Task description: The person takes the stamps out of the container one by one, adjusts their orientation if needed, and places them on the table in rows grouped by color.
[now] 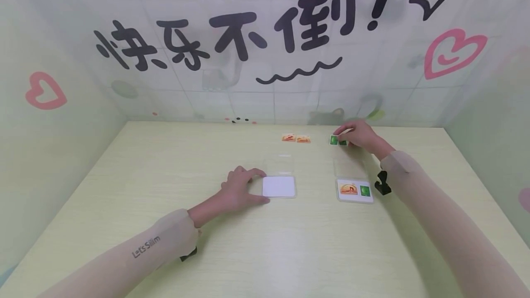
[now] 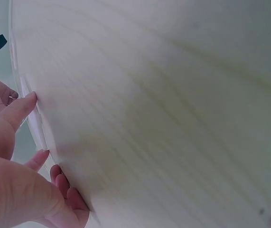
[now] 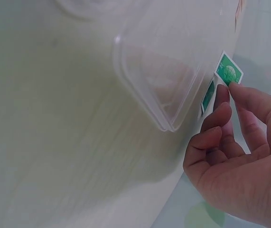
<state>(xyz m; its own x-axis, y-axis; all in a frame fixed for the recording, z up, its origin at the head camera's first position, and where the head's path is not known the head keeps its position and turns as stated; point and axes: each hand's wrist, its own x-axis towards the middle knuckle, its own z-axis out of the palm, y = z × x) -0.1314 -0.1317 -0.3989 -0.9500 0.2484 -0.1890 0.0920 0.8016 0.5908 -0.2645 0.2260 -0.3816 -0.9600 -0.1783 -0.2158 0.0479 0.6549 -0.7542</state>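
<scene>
In the head view my left hand [image 1: 238, 191] holds the left end of a clear plastic case with a white insert [image 1: 279, 186], thumb and forefinger at its near and far corners. The left wrist view shows this case [image 2: 36, 121] edge-on between the fingertips. At the back right, my right hand [image 1: 360, 136] pinches a green stamp with a white border [image 1: 333, 140] between thumb and finger. A second green stamp [image 3: 208, 97] is beside it, partly hidden by the fingers. Both cases have their transparent lids folded back.
Right of the left case lies another open case [image 1: 355, 200], bearing an orange stamp [image 1: 348, 189] and a green stamp [image 1: 365, 191] on white. Two orange stamps [image 1: 288, 137] lie side by side at the back. A printed curtain [image 1: 186, 86] rises behind the table [image 1: 165, 151].
</scene>
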